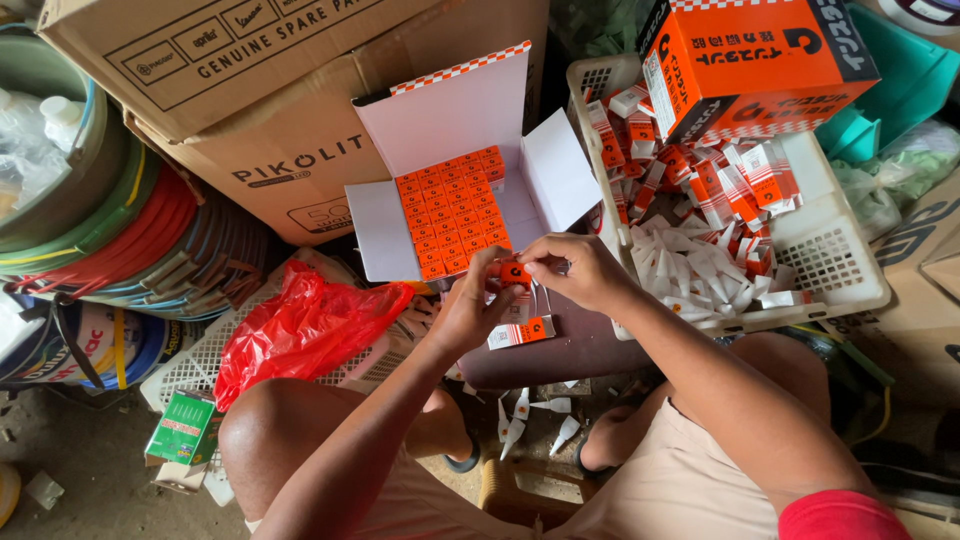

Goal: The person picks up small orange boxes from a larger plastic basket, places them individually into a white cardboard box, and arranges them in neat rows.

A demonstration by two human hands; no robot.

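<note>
Small orange carton pinched between left hand and right hand. Looks fiddly; one slip could drop it among the white tubes underfoot

Cardboard, plastic and a bit of gloss

The small orange carton between the hands looks like smooth printed card; the open white box is matt paperboard, the far brown boxes plain matt corrugated cardboard. On the right, the white basket is hard perforated plastic; on the left, the red bag is thin, glossy, crinkled plastic film.
</note>
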